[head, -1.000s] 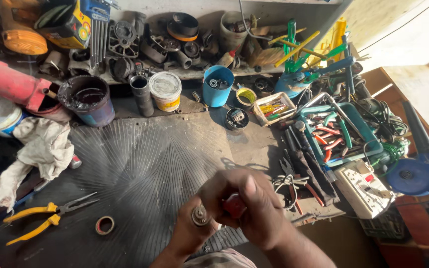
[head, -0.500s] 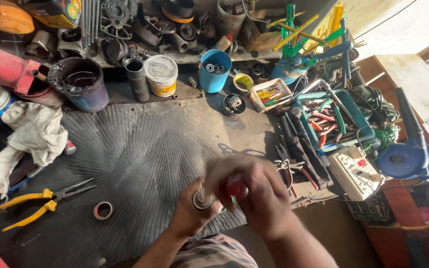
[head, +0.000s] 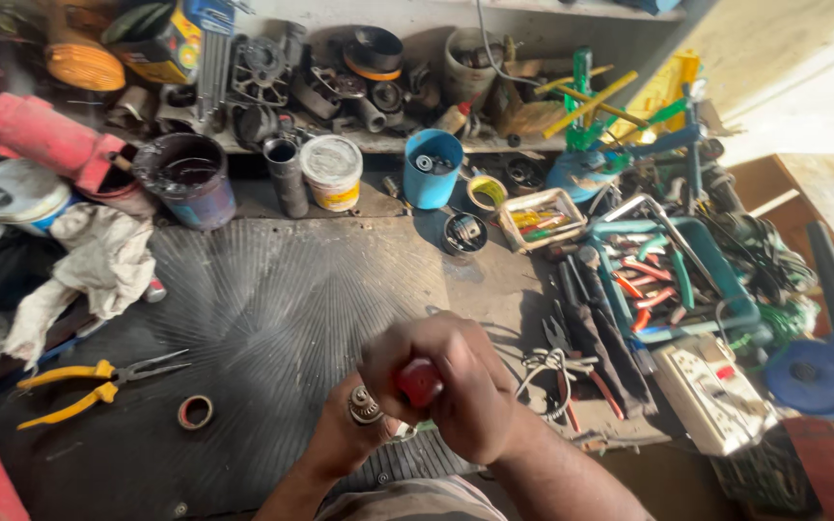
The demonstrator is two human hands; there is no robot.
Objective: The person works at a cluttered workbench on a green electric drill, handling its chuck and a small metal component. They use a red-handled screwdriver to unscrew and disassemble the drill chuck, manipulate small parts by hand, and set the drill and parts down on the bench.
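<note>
Covering most of the surface (head: 494, 289), a ribbed black mat (head: 272, 309) lies under the work. Tubs and a blue cup (head: 433, 169) stand along its far edge, a grey rag (head: 98, 265) lies left, and yellow-handled pliers (head: 89, 381) lie near a small tape ring (head: 195, 412). Above the mat's near edge, the right hand (head: 465, 386) has its grip closed around a red tool handle (head: 420, 381). The left hand (head: 349, 429), ringed, is curled beneath it; what it holds is hidden. Keeping both wrists close and the handle steady should help.
</note>
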